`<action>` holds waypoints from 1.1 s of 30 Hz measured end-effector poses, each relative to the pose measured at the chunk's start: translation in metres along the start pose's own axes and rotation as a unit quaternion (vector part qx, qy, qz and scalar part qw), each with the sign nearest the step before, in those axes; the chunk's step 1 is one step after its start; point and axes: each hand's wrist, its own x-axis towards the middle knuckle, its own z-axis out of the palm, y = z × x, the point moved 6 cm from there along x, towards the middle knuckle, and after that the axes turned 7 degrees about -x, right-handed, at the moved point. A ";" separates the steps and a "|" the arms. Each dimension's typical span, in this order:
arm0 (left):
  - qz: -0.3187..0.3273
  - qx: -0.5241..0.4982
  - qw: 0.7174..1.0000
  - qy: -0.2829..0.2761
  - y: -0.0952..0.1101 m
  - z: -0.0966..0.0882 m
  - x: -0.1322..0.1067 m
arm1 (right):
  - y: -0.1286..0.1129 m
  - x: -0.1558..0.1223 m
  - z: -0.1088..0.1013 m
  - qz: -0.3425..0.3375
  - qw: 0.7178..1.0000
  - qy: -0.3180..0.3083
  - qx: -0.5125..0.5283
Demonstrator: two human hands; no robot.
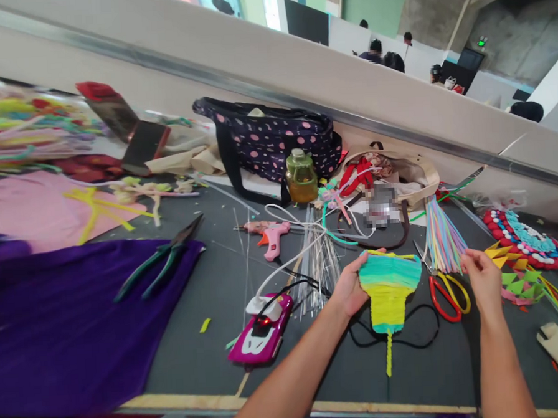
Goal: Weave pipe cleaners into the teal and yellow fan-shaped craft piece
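My left hand (353,283) grips the upper left edge of a flat teal and yellow craft piece (388,290) that looks wound from fuzzy pipe cleaners. A twisted yellow stem (388,356) hangs from its narrow lower end. To the right, my right hand (483,279) is closed with fingertips together, at the lower end of a bundle of pastel fuzzy sticks (442,235). Whatever its fingers hold, if anything, I cannot make out. Scissors (447,297) with one red and one yellow handle lie between the craft piece and my right hand.
A pink glue gun (271,234), clear thin sticks (314,263) and a magenta power strip (261,328) with cords lie left of my hands. Pliers (162,259) rest on purple cloth (70,326). Behind stand a green-amber bottle (300,176) and a dark patterned bag (275,137).
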 end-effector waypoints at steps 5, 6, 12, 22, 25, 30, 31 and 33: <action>-0.001 -0.009 1.000 -0.003 0.001 0.004 -0.002 | 0.015 0.040 0.003 0.001 0.998 -0.015 -0.057; 0.000 -0.011 1.000 -0.004 0.002 0.005 -0.003 | 0.016 0.044 0.010 -0.002 0.997 -0.029 -0.072; 0.009 -0.014 1.000 -0.021 0.005 0.010 -0.005 | 0.019 0.059 0.041 0.004 0.997 -0.030 -0.069; 0.014 -0.015 0.999 -0.041 0.007 0.012 -0.007 | 0.037 0.067 0.020 0.076 0.995 0.040 0.047; 0.012 -0.009 0.999 -0.032 0.007 0.011 -0.007 | 0.042 0.065 0.008 0.087 0.993 0.042 0.061; -0.007 -0.015 1.000 -0.016 0.005 0.009 -0.006 | 0.047 0.064 -0.009 0.087 0.994 0.032 0.050; -0.009 -0.017 1.000 -0.016 0.004 0.008 -0.006 | 0.047 0.063 -0.010 0.083 0.995 0.023 0.043; -0.012 -0.018 1.000 -0.020 0.001 0.008 -0.005 | 0.044 0.063 -0.005 0.070 0.997 -0.007 0.023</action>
